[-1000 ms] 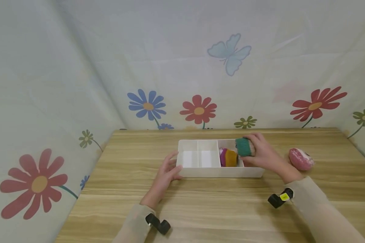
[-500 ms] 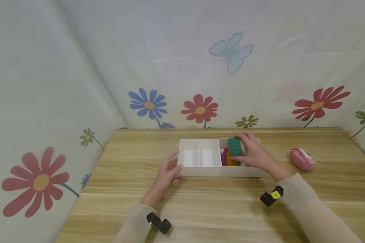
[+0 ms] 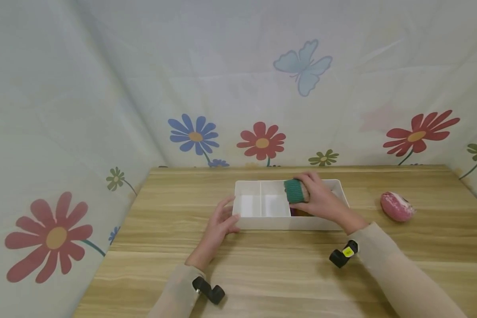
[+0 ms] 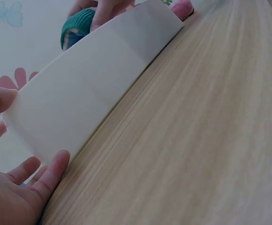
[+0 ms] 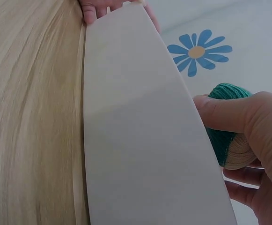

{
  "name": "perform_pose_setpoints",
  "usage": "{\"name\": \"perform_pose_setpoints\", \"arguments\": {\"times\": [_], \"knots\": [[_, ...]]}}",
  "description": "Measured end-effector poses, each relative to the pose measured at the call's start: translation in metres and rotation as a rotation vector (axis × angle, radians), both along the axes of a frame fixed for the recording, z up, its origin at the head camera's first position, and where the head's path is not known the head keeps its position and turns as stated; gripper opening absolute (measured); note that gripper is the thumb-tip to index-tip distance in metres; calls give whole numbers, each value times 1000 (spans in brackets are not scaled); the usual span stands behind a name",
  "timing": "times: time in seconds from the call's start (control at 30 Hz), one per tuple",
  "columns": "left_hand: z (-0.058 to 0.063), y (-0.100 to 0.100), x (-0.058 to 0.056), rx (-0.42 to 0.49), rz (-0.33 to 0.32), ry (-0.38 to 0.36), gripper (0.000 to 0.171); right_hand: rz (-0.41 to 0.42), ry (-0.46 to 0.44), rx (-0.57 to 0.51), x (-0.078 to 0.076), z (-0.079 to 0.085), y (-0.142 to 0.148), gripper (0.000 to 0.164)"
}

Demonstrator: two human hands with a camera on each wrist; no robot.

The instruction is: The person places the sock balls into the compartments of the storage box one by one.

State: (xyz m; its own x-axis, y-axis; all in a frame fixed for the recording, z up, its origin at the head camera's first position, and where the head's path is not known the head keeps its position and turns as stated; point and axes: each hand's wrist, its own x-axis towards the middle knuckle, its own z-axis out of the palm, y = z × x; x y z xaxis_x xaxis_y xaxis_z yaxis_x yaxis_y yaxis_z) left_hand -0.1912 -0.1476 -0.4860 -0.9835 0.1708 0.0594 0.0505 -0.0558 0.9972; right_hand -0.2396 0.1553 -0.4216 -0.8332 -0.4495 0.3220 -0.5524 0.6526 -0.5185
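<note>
A white divided box (image 3: 262,223) stands on the wooden table. My left hand (image 3: 219,221) holds its left end, thumb at the front wall and fingers round the side. My right hand (image 3: 319,198) grips a rolled-up sock (image 3: 294,191), green ribbed with a beige part, above the box near the middle divider. In the right wrist view the thumb presses the green sock (image 5: 227,93) from one side, fingers under it. Below my right hand, a dark strip of the mustard and purple rolled socks (image 3: 302,213) shows in the box; the rest is hidden.
A pink and white rolled-up sock (image 3: 397,206) lies on the table (image 3: 254,274) right of the box. The two left compartments (image 3: 249,205) show bare white floors. A flowered curtain (image 3: 222,88) hangs behind the table.
My right hand has carried the green sock leftward, from over the right compartments to the middle divider, covering the mustard and purple socks. My left hand stays at the box's end.
</note>
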Motion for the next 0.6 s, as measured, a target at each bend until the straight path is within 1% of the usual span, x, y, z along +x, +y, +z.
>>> {"name": "perform_pose_setpoints", "arguments": {"times": [0.17, 0.23, 0.37, 0.47, 0.6], "knots": [[1, 0, 0, -6, -2, -12, 55, 14, -4, -8, 2, 0, -8, 75], [3, 0, 1, 2, -8, -16, 55, 19, -5, -9, 2, 0, -11, 75], [14, 2, 6, 10, -21, -17, 55, 34, -3, -11, 2, -1, -17, 74], [22, 4, 10, -3, -22, -15, 54, 52, 0, -21, 2, -2, -23, 75], [27, 5, 13, -15, -21, -9, 54, 70, 3, -35, 1, -4, -31, 76]]}}
